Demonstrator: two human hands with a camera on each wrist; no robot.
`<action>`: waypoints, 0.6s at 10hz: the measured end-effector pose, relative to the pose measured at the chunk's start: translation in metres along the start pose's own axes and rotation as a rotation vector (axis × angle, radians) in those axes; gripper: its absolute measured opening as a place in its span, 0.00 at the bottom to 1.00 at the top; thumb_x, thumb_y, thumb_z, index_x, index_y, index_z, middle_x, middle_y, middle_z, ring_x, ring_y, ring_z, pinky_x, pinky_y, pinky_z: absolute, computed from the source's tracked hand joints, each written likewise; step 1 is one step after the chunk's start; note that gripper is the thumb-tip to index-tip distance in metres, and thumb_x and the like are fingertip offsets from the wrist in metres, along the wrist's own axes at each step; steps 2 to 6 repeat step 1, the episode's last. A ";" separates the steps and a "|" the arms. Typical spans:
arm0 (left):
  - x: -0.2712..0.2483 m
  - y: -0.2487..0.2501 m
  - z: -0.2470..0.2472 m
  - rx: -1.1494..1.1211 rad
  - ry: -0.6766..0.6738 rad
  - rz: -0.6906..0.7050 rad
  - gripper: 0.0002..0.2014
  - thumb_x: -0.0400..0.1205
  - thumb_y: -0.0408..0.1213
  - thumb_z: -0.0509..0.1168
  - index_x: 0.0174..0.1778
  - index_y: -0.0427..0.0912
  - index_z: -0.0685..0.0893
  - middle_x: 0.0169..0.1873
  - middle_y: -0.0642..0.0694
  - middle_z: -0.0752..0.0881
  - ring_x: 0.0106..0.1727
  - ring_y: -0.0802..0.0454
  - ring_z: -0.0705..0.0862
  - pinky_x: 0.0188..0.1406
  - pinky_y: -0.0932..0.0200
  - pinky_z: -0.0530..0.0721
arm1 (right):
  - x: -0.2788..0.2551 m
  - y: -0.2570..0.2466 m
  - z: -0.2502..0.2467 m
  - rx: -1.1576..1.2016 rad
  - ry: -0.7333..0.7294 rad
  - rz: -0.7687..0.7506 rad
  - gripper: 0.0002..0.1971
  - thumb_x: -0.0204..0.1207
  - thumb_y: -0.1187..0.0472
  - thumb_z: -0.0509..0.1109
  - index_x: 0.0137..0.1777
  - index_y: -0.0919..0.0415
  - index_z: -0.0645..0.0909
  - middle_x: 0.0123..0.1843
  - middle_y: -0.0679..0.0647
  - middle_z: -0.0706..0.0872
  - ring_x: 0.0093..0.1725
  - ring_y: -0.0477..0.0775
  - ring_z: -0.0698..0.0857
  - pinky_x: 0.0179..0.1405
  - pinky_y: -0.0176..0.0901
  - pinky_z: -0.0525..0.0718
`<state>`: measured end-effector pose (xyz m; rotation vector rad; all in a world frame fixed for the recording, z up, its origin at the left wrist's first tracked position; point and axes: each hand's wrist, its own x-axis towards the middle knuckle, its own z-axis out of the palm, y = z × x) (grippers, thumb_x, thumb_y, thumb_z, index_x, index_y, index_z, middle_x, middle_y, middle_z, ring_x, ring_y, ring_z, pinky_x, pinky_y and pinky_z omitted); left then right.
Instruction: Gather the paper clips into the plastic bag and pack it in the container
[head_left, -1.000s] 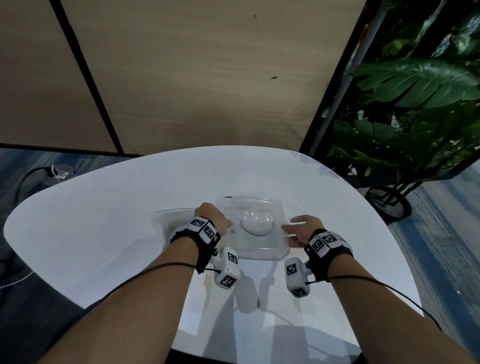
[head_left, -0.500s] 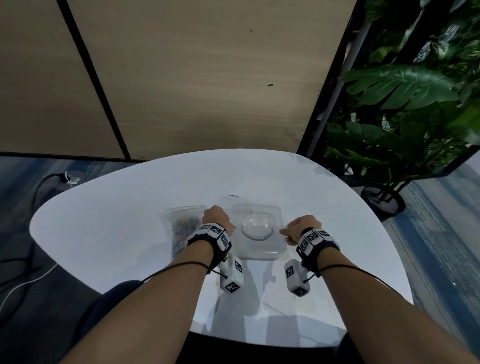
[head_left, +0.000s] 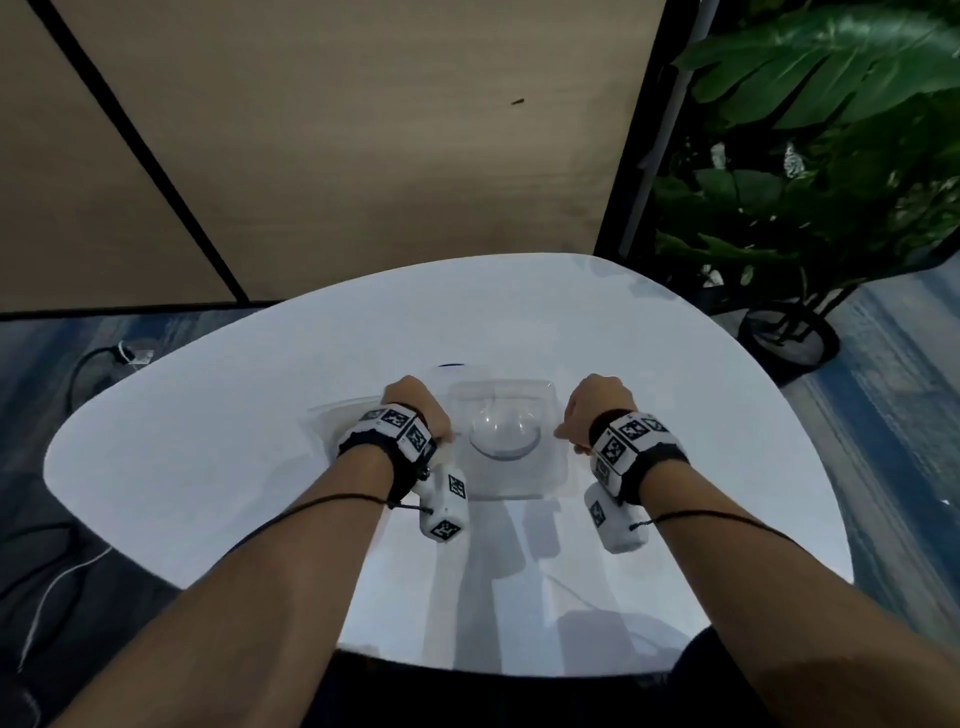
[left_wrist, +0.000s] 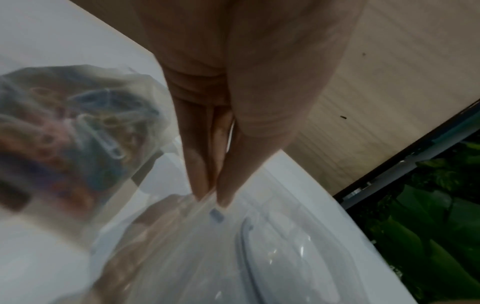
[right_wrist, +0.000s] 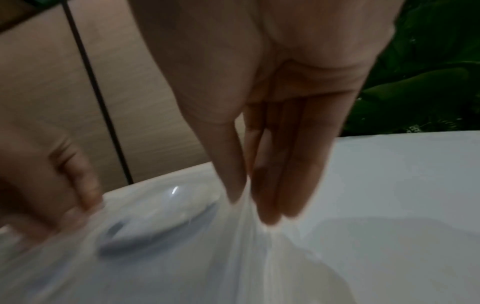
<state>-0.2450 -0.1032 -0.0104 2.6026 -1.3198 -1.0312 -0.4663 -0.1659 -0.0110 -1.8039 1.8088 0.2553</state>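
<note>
A clear plastic container (head_left: 511, 480) with a domed lid (head_left: 503, 434) sits at the middle of the white table (head_left: 208, 467). My left hand (head_left: 445, 439) pinches its left edge between thumb and fingers (left_wrist: 197, 185). My right hand (head_left: 567, 435) pinches the right edge, where the thin plastic bunches under the fingertips (right_wrist: 270, 214). The clear plastic bag (left_wrist: 78, 127), holding several coloured paper clips (left_wrist: 103, 139), lies just left of the container. In the head view the bag (head_left: 332, 415) is mostly hidden by my left wrist.
A wood-panel wall stands behind the table. A potted plant (head_left: 789, 338) sits on the floor at the right. Cables (head_left: 93, 364) lie on the floor at the left. Something dark (head_left: 452, 365) peeks out behind the container.
Both hands stay at the container's two side edges. My right hand has turned knuckles-up and closed into a pinch on the right edge. My left wrist now covers most of the bag.
</note>
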 end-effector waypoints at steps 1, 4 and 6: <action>0.020 0.006 -0.025 0.027 -0.042 0.051 0.22 0.64 0.45 0.83 0.52 0.43 0.92 0.46 0.44 0.93 0.49 0.47 0.92 0.51 0.55 0.91 | 0.027 -0.019 -0.029 -0.046 -0.182 0.020 0.20 0.61 0.51 0.85 0.46 0.64 0.89 0.46 0.58 0.93 0.44 0.58 0.93 0.48 0.53 0.92; 0.020 0.006 -0.025 0.027 -0.042 0.051 0.22 0.64 0.45 0.83 0.52 0.43 0.92 0.46 0.44 0.93 0.49 0.47 0.92 0.51 0.55 0.91 | 0.027 -0.019 -0.029 -0.046 -0.182 0.020 0.20 0.61 0.51 0.85 0.46 0.64 0.89 0.46 0.58 0.93 0.44 0.58 0.93 0.48 0.53 0.92; 0.020 0.006 -0.025 0.027 -0.042 0.051 0.22 0.64 0.45 0.83 0.52 0.43 0.92 0.46 0.44 0.93 0.49 0.47 0.92 0.51 0.55 0.91 | 0.027 -0.019 -0.029 -0.046 -0.182 0.020 0.20 0.61 0.51 0.85 0.46 0.64 0.89 0.46 0.58 0.93 0.44 0.58 0.93 0.48 0.53 0.92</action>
